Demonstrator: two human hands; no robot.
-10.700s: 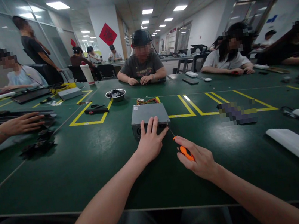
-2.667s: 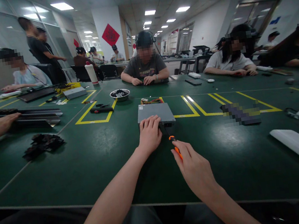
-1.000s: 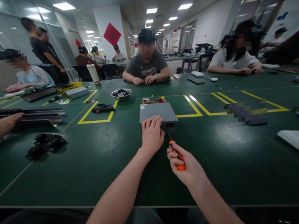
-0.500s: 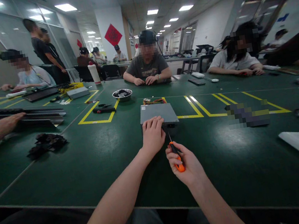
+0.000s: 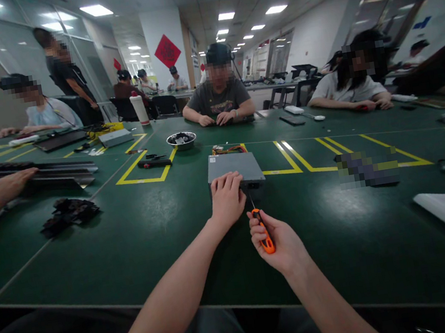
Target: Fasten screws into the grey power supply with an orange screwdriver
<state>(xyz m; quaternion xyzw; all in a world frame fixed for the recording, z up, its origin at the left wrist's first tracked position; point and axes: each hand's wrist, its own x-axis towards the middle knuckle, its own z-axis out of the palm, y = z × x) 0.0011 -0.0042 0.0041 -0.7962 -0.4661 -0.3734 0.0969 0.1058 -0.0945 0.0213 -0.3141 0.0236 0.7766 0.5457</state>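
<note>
Just ahead of the right hand (image 5: 279,244), clamped on the orange-handled screwdriver (image 5: 264,234), sits the grey metal box (image 5: 234,167); shaft points at it, left hand (image 5: 228,199) pressing flat.

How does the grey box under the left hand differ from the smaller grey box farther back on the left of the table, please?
The near grey box is larger and darker; the far grey box is smaller and paler. The left hand rests on the near one and the screwdriver in the right hand points at it; nobody touches the far one. Both lie flat on the green table.
</note>
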